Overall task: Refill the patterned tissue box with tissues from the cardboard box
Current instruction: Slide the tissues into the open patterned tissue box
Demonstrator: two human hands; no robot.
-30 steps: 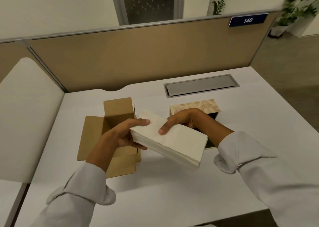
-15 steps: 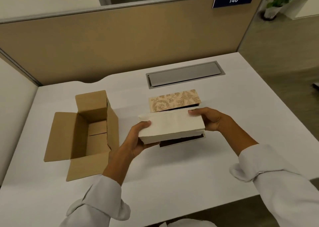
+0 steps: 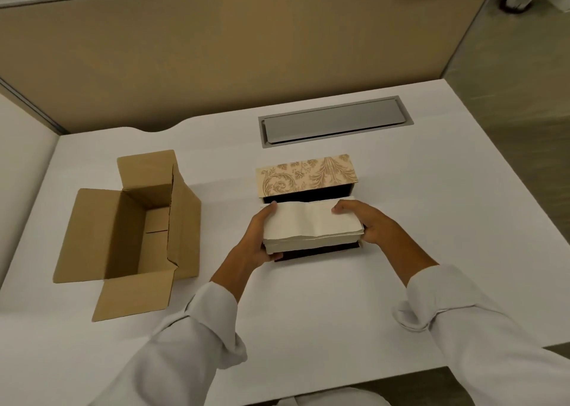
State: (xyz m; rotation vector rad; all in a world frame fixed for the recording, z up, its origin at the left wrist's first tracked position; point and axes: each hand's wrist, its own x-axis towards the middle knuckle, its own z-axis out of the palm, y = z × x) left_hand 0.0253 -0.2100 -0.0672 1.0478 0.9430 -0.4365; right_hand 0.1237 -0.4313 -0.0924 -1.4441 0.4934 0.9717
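A thick white stack of tissues (image 3: pixel 311 225) sits partly down in the dark opening of the patterned tissue box (image 3: pixel 308 175), whose beige floral lid stands open at the far side. My left hand (image 3: pixel 257 239) grips the stack's left end and my right hand (image 3: pixel 370 225) grips its right end, thumbs on top. The brown cardboard box (image 3: pixel 135 229) lies open on the desk to the left, with its flaps spread out and its inside looking bare.
The white desk (image 3: pixel 447 220) carries both boxes. A grey cable tray cover (image 3: pixel 334 123) is set into the desk behind the tissue box. A tan partition wall (image 3: pixel 246 41) runs along the back edge. The desk's right edge drops to the floor.
Both hands carried the tissue stack from above the cardboard box rightward, turned it level, and lowered it into the patterned box's opening. The view tilted further down.
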